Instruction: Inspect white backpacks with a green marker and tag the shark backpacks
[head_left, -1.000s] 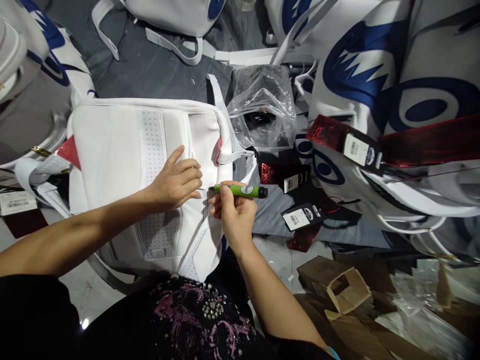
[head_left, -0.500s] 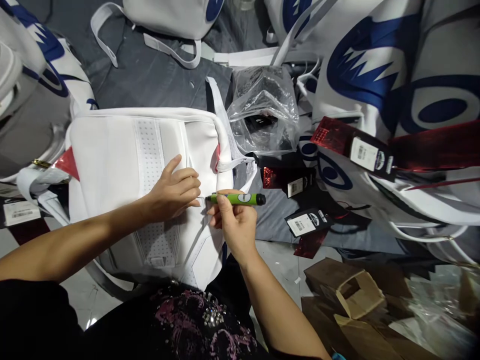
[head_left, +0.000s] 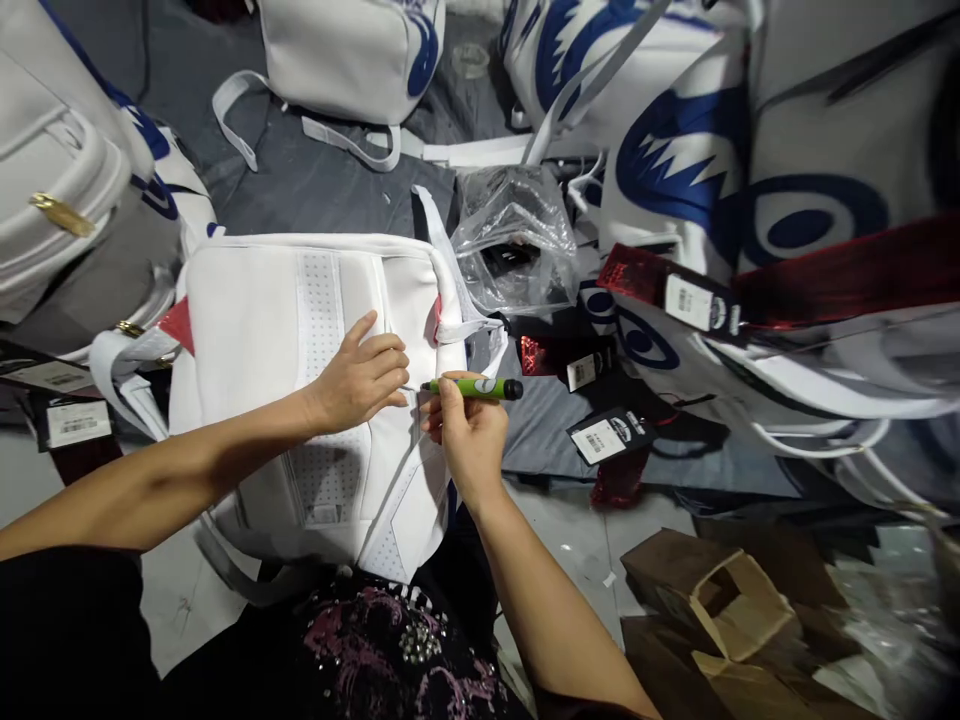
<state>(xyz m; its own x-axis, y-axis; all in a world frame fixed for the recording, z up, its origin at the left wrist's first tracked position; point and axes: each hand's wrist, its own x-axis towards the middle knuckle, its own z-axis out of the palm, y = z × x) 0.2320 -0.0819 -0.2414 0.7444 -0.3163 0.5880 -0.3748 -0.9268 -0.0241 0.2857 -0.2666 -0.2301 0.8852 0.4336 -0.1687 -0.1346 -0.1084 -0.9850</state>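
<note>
A white backpack (head_left: pixel 247 330) lies across my lap, its back panel with a dotted mesh strip facing up. My left hand (head_left: pixel 364 378) rests on it, fingers spread over the panel near the strap seam. Between the thumb and fingers of my right hand (head_left: pixel 472 435) is a green marker (head_left: pixel 491 388) with black ends, held level. Its left tip is at the backpack's surface, just right of my left fingertips. Red tabs show at the bag's left and right sides.
White and blue bags (head_left: pixel 337 60) stand at the back, left and right. A clear plastic bag (head_left: pixel 514 240) and black tags (head_left: pixel 611 437) lie on the grey cloth (head_left: pixel 300 190). Cardboard boxes (head_left: pixel 675 570) sit at lower right.
The view has shifted slightly, so the surroundings sit differently in the picture. Both hands keep nearly the same place on the backpack, and the marker is still in my right hand.
</note>
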